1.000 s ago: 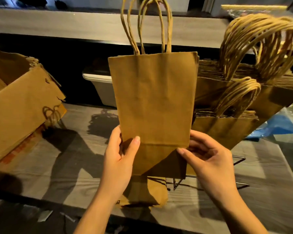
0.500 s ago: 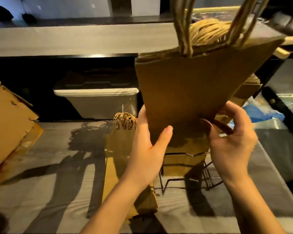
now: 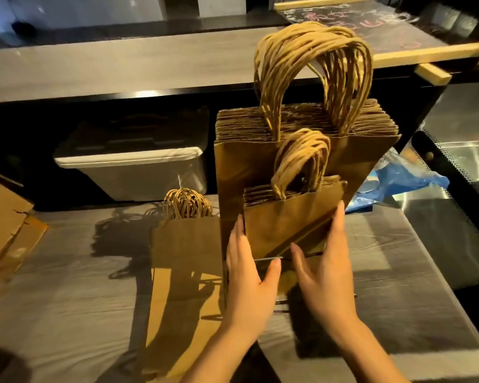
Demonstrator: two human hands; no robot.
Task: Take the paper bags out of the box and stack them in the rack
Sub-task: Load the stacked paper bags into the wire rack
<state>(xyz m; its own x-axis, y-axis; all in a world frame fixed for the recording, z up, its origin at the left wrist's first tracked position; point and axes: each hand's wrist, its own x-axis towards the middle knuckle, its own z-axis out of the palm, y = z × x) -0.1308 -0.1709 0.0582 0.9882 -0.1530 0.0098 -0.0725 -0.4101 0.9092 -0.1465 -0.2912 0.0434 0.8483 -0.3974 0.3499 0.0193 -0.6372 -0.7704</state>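
Several small brown paper bags point(image 3: 282, 219) stand upright at the front of the wire rack point(image 3: 266, 259), with a taller stack of large bags point(image 3: 304, 150) behind them. My left hand point(image 3: 246, 275) touches the small stack's left edge with straight fingers. On the stack's right edge lies my right hand point(image 3: 327, 272), fingers straight and thumb across the front. Another pile of small bags point(image 3: 183, 261) lies flat on the table to the left. The cardboard box point(image 3: 0, 225) is at the far left edge, mostly cut off.
A grey plastic bin point(image 3: 127, 172) stands under the counter behind the table. Blue plastic point(image 3: 407, 181) lies right of the rack, beside a metal surface. The wood-grain table point(image 3: 67, 299) stretches to the left and front.
The bag I held up in both hands has gone down into the front of the rack. My hands have let go of it and now lie flat against the small stack's sides.
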